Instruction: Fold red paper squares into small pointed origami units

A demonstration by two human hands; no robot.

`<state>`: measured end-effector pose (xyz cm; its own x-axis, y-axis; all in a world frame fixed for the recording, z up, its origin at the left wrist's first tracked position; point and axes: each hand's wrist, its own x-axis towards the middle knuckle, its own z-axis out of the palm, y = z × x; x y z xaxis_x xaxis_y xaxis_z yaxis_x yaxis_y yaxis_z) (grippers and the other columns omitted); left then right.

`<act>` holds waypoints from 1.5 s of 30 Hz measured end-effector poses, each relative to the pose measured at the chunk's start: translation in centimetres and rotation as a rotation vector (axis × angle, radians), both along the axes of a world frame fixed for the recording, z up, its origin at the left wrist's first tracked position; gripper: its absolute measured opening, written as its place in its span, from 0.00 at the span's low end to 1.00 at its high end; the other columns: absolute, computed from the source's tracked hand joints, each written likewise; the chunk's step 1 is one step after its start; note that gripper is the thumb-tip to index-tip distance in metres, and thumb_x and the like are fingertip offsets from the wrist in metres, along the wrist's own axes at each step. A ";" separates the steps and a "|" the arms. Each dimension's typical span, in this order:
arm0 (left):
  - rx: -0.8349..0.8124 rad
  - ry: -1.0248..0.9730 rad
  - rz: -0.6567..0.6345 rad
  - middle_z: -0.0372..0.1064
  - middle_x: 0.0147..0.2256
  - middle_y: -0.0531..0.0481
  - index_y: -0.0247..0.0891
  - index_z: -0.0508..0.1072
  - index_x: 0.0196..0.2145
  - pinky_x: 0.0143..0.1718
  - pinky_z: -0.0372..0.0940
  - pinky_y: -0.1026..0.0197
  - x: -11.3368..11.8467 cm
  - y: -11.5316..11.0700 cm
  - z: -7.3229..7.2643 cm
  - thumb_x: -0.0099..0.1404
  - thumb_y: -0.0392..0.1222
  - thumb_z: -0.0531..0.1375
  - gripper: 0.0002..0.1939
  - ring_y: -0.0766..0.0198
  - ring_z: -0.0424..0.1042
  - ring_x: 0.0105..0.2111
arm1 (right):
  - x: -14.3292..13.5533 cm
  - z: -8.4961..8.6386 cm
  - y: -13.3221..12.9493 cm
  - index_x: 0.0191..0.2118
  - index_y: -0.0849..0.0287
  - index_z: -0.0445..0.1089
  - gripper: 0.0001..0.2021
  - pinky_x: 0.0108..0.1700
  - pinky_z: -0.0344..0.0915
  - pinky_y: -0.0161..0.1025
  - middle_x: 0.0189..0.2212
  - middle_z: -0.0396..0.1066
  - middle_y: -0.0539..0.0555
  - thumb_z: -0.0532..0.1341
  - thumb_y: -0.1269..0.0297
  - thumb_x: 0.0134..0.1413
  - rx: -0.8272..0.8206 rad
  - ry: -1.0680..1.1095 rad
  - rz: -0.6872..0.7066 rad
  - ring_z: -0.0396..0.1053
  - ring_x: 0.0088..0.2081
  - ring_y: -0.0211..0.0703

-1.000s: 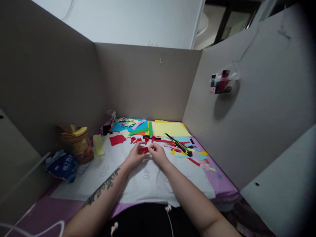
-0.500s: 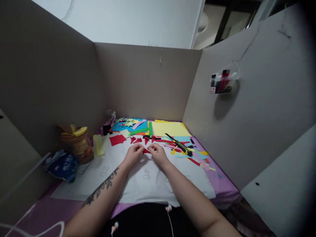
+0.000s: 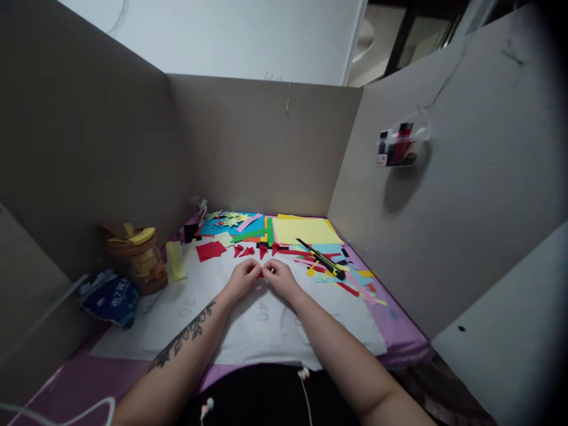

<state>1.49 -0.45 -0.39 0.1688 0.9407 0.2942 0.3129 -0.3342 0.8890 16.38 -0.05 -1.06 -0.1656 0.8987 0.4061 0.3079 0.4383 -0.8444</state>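
Note:
My left hand (image 3: pixel 244 277) and my right hand (image 3: pixel 278 277) meet over the white sheet (image 3: pixel 248 337), fingers pinched on a small red paper piece (image 3: pixel 261 274) that is mostly hidden between the fingertips. Just beyond them several small folded red pieces (image 3: pixel 247 252) lie in a row. A stack of red paper squares (image 3: pixel 210 251) is to their left. Off to the right, a black and yellow cutter knife (image 3: pixel 326 262) rests on coloured paper strips (image 3: pixel 348 289).
Yellow sheets (image 3: pixel 306 231) and a blue sheet (image 3: pixel 208 226) with paper stars lie at the back. On the left stand a brown jar (image 3: pixel 148 266) and a blue packet (image 3: pixel 113 299). Grey panels (image 3: pixel 266 148) enclose the table; a clear container (image 3: pixel 402 148) hangs on the right one.
My fingertips have come closer together, and the red piece between them now shows less. The view has shifted very slightly.

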 end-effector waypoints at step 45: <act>-0.042 0.021 0.137 0.62 0.19 0.55 0.36 0.66 0.22 0.23 0.54 0.65 -1.1 0.7 0.4 0.58 0.47 0.53 0.14 0.68 0.60 0.21 | 0.9 0.0 0.8 0.22 0.59 0.62 0.08 0.26 0.56 0.33 0.18 0.60 0.46 0.58 0.62 0.45 -0.197 0.272 -0.050 0.56 0.22 0.35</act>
<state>0.34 0.23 -0.02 0.0435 0.9669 0.2514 0.3722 -0.2492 0.8941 17.28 0.75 -1.03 -0.0285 0.9687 0.2468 0.0769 0.2482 -0.9656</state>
